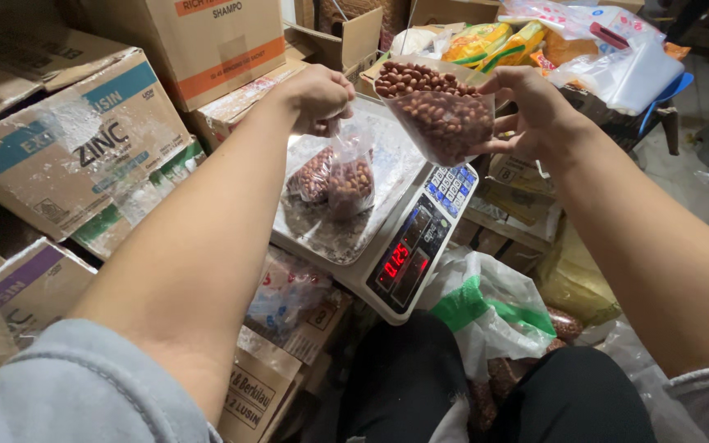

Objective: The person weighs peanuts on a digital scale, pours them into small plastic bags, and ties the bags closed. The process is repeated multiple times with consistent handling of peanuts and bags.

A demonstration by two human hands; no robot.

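Note:
My left hand [319, 97] pinches the top of a small clear plastic bag of brown peanuts [340, 176], which rests on the steel pan of a digital scale [346, 238]. My right hand [528, 111] holds a clear plastic scoop full of peanuts [441, 111] above the scale's far right corner, tilted toward the bag. The scale's front panel [408, 250] shows red lit digits and a blue keypad.
Stacked cardboard boxes [84, 148] line the left and back. Bags of snacks and clear packets [568, 41] lie at the back right. A white and green plastic bag [486, 303] with more peanuts sits below the scale, by my dark-trousered knees [420, 385].

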